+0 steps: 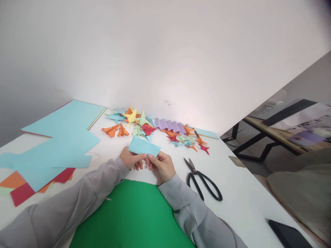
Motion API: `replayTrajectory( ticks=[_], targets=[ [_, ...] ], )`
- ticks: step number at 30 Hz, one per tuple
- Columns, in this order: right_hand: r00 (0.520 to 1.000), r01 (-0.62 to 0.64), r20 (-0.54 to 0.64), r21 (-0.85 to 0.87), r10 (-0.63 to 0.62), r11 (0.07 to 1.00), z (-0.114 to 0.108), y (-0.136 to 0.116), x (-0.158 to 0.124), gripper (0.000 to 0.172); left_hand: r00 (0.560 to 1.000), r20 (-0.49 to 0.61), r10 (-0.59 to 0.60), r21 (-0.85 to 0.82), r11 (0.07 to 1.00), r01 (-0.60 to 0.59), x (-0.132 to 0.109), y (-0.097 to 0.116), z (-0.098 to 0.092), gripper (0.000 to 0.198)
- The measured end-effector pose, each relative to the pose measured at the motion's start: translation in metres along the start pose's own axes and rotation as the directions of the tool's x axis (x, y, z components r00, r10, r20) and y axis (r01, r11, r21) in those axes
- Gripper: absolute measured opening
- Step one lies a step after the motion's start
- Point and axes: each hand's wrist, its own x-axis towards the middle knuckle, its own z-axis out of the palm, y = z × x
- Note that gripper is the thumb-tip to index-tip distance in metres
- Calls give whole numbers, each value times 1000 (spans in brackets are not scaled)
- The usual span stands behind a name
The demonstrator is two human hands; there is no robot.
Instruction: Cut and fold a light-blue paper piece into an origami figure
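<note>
Both hands hold a small folded light-blue paper (144, 146) just above the white table (232, 193). My left hand (131, 159) pinches its lower left edge, fingers closed. My right hand (162, 165) pinches the lower right edge, fingers curled. A green sheet (129, 217) lies under my forearms. Beyond the paper lies a heap of folded paper figures (134, 122) in orange, yellow, red and blue.
Black scissors (203, 179) lie right of my right hand. Large light-blue sheets (59, 137) lie at the left over red and orange sheets (20, 189). A purple pleated strip (169, 125) sits by the wall. A dark phone (287, 236) lies at the table's right corner.
</note>
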Motion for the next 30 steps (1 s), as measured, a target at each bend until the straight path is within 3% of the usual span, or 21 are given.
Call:
replayTrajectory(
  ticks=[7, 12, 17, 25, 30],
  targets=[
    [987, 4, -163, 81, 9, 997, -3, 1, 1, 31, 1000, 11, 3, -13, 1000, -3, -6, 10, 3, 23],
    [999, -34, -30, -46, 33, 998, -1, -1, 0, 25, 999, -20, 33, 36, 999, -32, -6, 7, 4, 21],
    [1000, -27, -9, -95, 27, 995, -1, -2, -1, 24, 999, -1, 42, 42, 998, -42, -7, 8, 6, 18],
    [992, -74, -97, 79, 81, 994, -3, -6, 3, 23, 996, -73, 53, -32, 998, -56, -8, 7, 9, 23],
    [990, -78, -98, 202, 100, 976, -4, -9, 3, 33, 996, -89, 28, -67, 997, -34, -9, 8, 10, 23]
  ],
)
